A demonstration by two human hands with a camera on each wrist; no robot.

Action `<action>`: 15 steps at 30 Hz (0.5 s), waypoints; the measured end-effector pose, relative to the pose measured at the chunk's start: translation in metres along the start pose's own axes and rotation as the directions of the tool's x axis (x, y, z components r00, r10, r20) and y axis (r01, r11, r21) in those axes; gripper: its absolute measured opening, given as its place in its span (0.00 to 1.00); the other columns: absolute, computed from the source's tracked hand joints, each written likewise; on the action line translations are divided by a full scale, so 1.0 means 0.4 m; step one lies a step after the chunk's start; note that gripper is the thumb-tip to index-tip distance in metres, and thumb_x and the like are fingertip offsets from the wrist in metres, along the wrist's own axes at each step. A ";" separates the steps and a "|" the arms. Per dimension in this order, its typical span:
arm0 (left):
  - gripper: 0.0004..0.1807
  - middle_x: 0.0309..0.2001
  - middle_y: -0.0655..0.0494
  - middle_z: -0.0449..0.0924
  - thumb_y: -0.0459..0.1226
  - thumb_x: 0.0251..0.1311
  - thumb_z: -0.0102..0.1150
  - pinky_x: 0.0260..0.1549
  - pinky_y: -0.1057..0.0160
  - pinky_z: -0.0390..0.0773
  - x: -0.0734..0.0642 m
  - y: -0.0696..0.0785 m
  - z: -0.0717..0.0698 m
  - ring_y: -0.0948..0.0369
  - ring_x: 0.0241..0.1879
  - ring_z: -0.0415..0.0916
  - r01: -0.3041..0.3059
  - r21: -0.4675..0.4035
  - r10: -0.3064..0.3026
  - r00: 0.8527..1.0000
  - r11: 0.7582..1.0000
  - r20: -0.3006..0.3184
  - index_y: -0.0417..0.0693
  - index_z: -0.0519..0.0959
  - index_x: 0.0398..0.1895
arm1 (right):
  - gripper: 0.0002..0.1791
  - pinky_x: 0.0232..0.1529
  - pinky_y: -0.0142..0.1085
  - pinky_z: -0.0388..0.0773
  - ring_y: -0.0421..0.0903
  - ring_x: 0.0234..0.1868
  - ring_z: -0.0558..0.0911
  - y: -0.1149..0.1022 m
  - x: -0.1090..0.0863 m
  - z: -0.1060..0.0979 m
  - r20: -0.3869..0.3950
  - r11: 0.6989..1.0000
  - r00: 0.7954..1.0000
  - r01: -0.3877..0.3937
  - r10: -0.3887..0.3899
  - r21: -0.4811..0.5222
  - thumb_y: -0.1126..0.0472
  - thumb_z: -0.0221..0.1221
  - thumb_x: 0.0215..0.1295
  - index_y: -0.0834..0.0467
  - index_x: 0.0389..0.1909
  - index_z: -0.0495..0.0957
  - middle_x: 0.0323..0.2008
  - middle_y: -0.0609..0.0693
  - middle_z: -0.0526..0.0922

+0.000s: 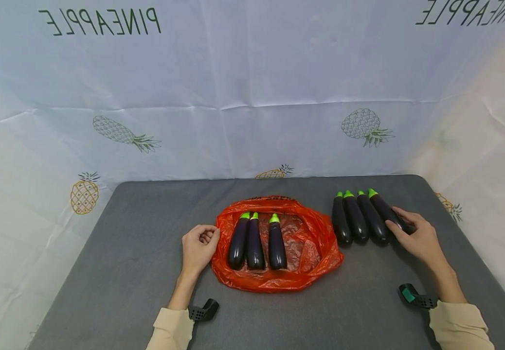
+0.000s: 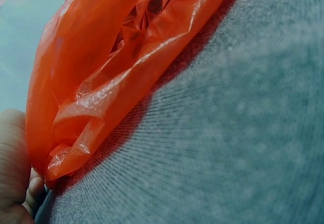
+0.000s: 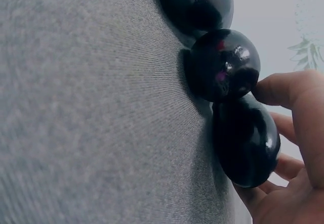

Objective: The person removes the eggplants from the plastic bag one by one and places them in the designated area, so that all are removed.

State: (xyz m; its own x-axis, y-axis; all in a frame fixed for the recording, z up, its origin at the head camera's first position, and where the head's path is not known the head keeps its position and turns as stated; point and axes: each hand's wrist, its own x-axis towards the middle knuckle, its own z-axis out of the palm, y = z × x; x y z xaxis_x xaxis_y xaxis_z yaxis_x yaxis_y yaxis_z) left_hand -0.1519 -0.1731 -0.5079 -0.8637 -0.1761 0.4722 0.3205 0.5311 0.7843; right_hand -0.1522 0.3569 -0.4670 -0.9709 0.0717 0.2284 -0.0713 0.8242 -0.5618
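Observation:
A red plastic bag [image 1: 274, 286] lies spread with its mouth up in the middle of the table, and three dark eggplants [image 1: 277, 248] with green caps lie inside it. My left hand [image 1: 199, 247] pinches the bag's left rim; in the left wrist view, thumb and finger meet at the corner of the bag [image 2: 101, 92]. Farther right, several eggplants [image 1: 356, 218] lie side by side on the table. At the right end of that row, my right hand [image 1: 421, 239] holds the outermost eggplant [image 1: 380, 205], its fingers around the lower end, as the right wrist view shows.
The grey table [image 1: 147, 272] has rounded far corners. Behind it hangs a white sheet [image 1: 252, 73] printed with pineapples. Each wrist carries a black band [image 1: 419, 297] with a camera mount.

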 end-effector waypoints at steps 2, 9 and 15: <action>0.03 0.21 0.52 0.80 0.29 0.55 0.72 0.22 0.78 0.72 0.000 0.000 0.000 0.70 0.21 0.71 -0.003 0.002 0.003 1.000 1.000 0.000 0.42 0.86 0.26 | 0.28 0.45 0.61 0.76 0.74 0.52 0.79 0.001 0.001 0.002 0.000 1.000 1.000 0.006 -0.006 0.004 0.57 0.61 0.70 0.67 0.66 0.74 0.57 0.76 0.77; 0.04 0.21 0.52 0.80 0.29 0.55 0.71 0.22 0.78 0.72 -0.001 -0.002 0.000 0.70 0.21 0.71 -0.007 0.007 0.007 1.000 1.000 -0.002 0.42 0.86 0.26 | 0.29 0.48 0.70 0.75 0.77 0.52 0.78 -0.002 0.003 0.005 0.032 1.000 0.999 0.008 -0.008 0.009 0.56 0.60 0.72 0.67 0.67 0.73 0.58 0.79 0.75; 0.04 0.21 0.52 0.80 0.29 0.55 0.72 0.22 0.78 0.72 -0.002 -0.004 0.001 0.69 0.21 0.72 -0.008 0.004 0.008 1.000 1.000 -0.002 0.42 0.86 0.26 | 0.29 0.47 0.70 0.74 0.78 0.54 0.78 -0.009 -0.001 0.000 0.050 1.000 0.999 -0.021 0.020 0.016 0.54 0.58 0.73 0.67 0.69 0.72 0.60 0.80 0.74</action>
State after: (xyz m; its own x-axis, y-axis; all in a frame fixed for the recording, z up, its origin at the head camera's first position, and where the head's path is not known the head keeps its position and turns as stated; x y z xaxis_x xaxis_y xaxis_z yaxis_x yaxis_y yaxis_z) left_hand -0.1518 -0.1735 -0.5096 -0.8604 -0.1740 0.4790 0.3254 0.5358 0.7791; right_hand -0.1517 0.3539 -0.4653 -0.9823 0.0599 0.1773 -0.0549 0.8137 -0.5788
